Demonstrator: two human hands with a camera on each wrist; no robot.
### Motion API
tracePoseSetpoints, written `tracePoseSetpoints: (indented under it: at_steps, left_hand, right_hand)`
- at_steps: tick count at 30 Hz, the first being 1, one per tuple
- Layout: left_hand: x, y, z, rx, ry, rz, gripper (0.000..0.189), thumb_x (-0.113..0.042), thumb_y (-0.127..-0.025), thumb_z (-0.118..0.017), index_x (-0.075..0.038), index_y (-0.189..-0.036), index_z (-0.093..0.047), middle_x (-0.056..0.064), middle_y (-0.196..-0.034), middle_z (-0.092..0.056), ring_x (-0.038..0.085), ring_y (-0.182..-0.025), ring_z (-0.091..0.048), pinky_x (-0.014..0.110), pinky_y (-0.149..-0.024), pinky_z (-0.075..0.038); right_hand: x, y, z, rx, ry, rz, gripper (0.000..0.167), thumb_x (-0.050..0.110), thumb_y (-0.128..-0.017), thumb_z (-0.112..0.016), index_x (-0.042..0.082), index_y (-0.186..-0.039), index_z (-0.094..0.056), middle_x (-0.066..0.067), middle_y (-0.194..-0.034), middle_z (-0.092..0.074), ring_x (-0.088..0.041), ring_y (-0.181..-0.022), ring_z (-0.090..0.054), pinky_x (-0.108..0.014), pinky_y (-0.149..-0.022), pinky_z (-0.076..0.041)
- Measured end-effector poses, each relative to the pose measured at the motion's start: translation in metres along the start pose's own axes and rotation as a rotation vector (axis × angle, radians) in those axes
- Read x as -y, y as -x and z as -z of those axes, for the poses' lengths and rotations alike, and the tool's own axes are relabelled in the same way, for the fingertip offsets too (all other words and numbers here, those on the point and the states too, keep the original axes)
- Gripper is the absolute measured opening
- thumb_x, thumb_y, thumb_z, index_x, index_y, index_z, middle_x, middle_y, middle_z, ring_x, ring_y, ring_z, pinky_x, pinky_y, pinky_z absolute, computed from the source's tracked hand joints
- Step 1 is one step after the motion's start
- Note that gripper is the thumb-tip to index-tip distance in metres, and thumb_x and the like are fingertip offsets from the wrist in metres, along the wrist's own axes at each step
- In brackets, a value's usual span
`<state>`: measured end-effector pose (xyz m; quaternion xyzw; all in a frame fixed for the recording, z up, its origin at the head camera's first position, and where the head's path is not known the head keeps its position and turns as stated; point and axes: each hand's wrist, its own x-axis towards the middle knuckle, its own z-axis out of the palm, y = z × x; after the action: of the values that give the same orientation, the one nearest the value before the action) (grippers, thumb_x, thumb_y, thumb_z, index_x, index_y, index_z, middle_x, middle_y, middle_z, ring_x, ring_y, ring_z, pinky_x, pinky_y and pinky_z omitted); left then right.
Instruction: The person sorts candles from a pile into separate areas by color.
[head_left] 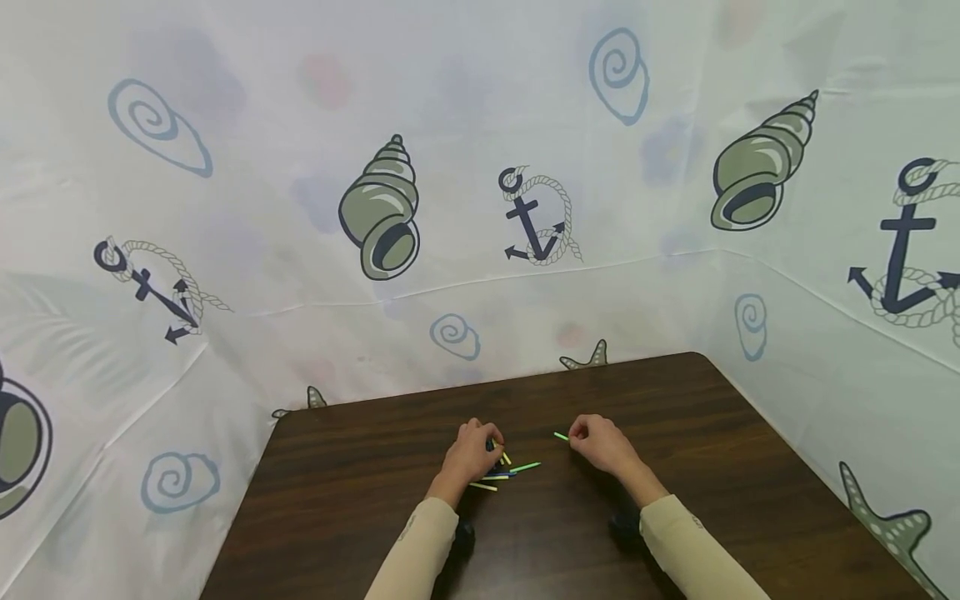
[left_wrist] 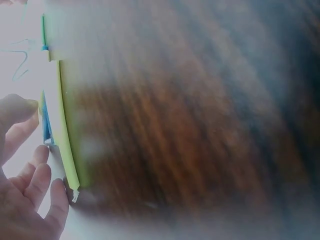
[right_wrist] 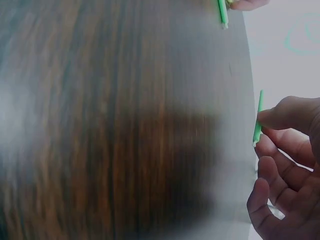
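My right hand [head_left: 602, 442] pinches a light green candle [right_wrist: 258, 117] between thumb and index finger, its white wick end low in the right wrist view. The left hand [head_left: 471, 454] is over a small pile of candles, thumb and index fingertips close together at a dark blue one [head_left: 490, 445]; I cannot tell whether they grip it. Beside that hand lie yellow candles [head_left: 483, 487], one large in the left wrist view with its wick toward the little finger. A green candle [head_left: 527, 467] sticks out of the pile toward the right hand.
The dark brown wood-grain table [head_left: 337, 500] carries the candles. Its back and right edges run along a white cloth backdrop [head_left: 465, 100] printed with shells, anchors and starfish. Dark objects [head_left: 465, 537] show under both wrists.
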<state>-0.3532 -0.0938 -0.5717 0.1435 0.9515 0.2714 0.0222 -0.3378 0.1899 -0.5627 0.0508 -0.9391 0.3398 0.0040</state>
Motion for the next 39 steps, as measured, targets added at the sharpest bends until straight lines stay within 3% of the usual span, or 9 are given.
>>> tracePoseSetpoints:
  at_steps: [12, 22, 39]
  left_hand:
    - [0.003, -0.002, -0.003, 0.007, 0.029, 0.007, 0.007, -0.023, -0.104, -0.065, -0.02, -0.107, -0.071, 0.005, -0.11, -0.049, 0.026, -0.104, -0.043, 0.044, -0.077, -0.042]
    - [0.003, -0.003, -0.003, 0.019, 0.039, 0.036, 0.011, -0.025, -0.101, -0.067, -0.02, -0.111, -0.07, 0.01, -0.12, -0.053, 0.031, -0.113, -0.047, 0.052, -0.091, -0.045]
    - [0.0, -0.002, -0.002, 0.005, 0.041, 0.044, 0.008, -0.021, -0.101, -0.07, -0.018, -0.108, -0.07, 0.009, -0.114, -0.054, 0.028, -0.106, -0.046, 0.05, -0.09, -0.045]
  right_hand:
    - [-0.018, 0.008, 0.017, 0.002, -0.027, -0.003, 0.003, 0.01, -0.099, -0.07, 0.009, -0.098, -0.073, -0.002, -0.09, -0.067, -0.017, -0.077, -0.056, -0.037, -0.071, -0.048]
    - [-0.035, 0.011, 0.027, 0.012, -0.025, -0.049, 0.007, 0.012, -0.099, -0.068, 0.007, -0.101, -0.073, -0.005, -0.092, -0.067, -0.019, -0.077, -0.055, -0.036, -0.071, -0.046]
    - [-0.047, 0.014, 0.033, 0.006, -0.004, -0.053, 0.006, 0.011, -0.1, -0.068, 0.008, -0.097, -0.073, -0.003, -0.09, -0.067, -0.017, -0.076, -0.056, -0.036, -0.071, -0.047]
